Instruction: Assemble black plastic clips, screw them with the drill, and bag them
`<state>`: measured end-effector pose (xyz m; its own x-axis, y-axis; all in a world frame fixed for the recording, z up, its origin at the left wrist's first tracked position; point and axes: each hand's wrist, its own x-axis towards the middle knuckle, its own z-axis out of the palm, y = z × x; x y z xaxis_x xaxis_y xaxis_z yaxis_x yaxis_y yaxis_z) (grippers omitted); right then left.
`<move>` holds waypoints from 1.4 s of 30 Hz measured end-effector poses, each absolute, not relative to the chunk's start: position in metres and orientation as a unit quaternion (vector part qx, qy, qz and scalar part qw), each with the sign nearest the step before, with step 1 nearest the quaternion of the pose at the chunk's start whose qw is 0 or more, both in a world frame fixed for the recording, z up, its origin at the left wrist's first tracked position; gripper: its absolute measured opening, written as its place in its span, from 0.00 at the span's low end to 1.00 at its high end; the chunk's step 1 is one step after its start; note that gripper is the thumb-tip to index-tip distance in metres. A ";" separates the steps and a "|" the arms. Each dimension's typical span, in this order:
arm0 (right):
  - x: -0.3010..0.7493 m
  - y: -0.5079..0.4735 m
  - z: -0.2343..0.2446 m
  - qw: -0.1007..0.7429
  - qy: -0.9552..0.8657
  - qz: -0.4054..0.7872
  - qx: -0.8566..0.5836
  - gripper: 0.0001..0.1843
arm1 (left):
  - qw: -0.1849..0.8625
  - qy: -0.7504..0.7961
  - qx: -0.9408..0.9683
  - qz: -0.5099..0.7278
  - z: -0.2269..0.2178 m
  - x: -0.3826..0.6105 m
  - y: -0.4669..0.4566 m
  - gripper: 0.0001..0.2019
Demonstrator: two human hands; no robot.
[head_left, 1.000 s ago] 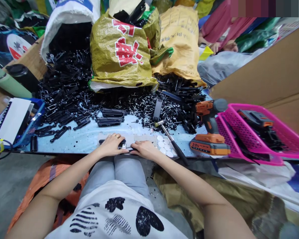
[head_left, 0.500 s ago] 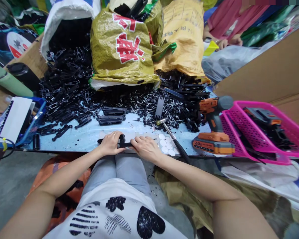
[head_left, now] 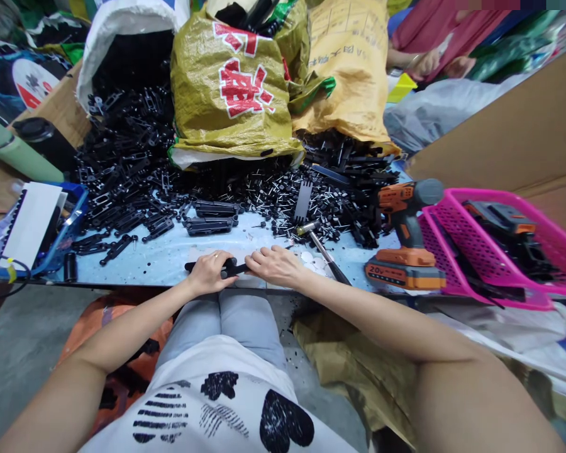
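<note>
At the table's front edge, my left hand (head_left: 211, 272) is closed around a long black plastic part (head_left: 234, 270). My right hand (head_left: 277, 267) grips the other end of the same part, its fingers curled over the top. The part lies roughly level between both hands; most of it is hidden by my fingers. Just right of my right hand, white round stickers (head_left: 318, 261) lie partly under it. A hammer (head_left: 323, 246) rests beyond them, its handle pointing towards me. Behind my hands sit assembled black parts (head_left: 211, 224) side by side.
Heaps of black plastic pieces (head_left: 132, 157) and small pins (head_left: 283, 195) cover the back, below a yellow sack (head_left: 236, 82). An orange cordless drill (head_left: 405, 239) stands on the right beside pink baskets (head_left: 495, 251). A blue basket (head_left: 70, 245) is at left. Another person's hands (head_left: 434, 66) show at upper right.
My right hand has shifted slightly, its forearm rising and now covering more of the stickers. The black part tilts up a little at its right end. The other person's hands have moved.
</note>
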<state>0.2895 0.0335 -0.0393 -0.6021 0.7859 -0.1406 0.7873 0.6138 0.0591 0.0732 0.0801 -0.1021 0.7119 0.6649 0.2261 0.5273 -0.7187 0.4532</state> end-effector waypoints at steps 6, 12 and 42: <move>0.291 0.034 -0.043 0.073 0.888 0.009 0.453 0.20 | 0.165 0.343 0.902 0.203 -0.101 0.077 0.078 0.19; 0.305 0.032 -0.066 0.057 0.888 -0.018 0.456 0.21 | 0.174 0.333 0.920 0.111 -0.095 0.083 0.079 0.24; 0.324 0.079 -0.072 -0.246 0.687 -0.154 0.666 0.15 | 0.262 0.497 0.756 0.336 -0.098 0.040 0.084 0.11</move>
<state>0.3239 0.0787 -0.0721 0.0075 0.9911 0.1327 0.8391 0.0660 -0.5400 0.0404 0.0838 -0.0985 0.2813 0.9274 0.2467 0.5752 -0.3687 0.7303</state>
